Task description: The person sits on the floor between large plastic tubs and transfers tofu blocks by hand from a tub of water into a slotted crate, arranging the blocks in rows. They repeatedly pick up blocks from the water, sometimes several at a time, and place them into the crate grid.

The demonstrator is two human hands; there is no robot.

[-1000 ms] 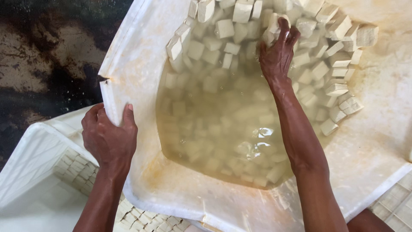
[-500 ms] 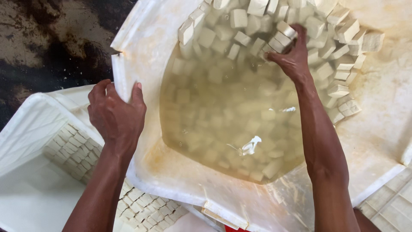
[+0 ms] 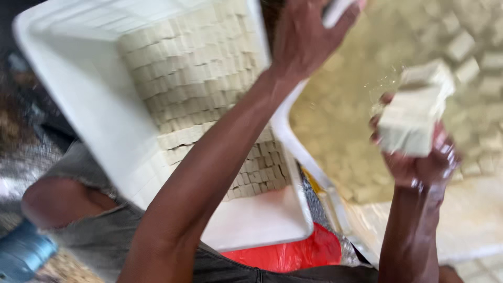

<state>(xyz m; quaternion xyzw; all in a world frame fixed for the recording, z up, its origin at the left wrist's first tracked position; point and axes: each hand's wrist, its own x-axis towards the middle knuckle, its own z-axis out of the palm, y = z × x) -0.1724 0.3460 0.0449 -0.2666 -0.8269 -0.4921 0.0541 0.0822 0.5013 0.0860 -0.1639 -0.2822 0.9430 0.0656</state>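
Observation:
My right hand [image 3: 419, 157] is raised over the big white tub [image 3: 309, 152] and holds a stack of pale tofu cubes [image 3: 416, 112], wet and dripping. More cubes [image 3: 471, 47] float in the tub's cloudy yellowish water. My left hand [image 3: 309, 36] grips the tub's rim at the top of the view. To the left stands a white rectangular tray [image 3: 78, 105] with tofu cubes [image 3: 199, 78] packed in neat rows; its near end is bare.
A red plastic sheet [image 3: 283, 254] lies under the tray's near corner. My knee in torn grey shorts [image 3: 68, 204] shows at lower left, beside something blue [image 3: 21, 251]. The view is motion-blurred.
The view has swung left and closer. My right hand has come up out of the water with a stack of tofu cubes. My left hand still holds the tub's rim.

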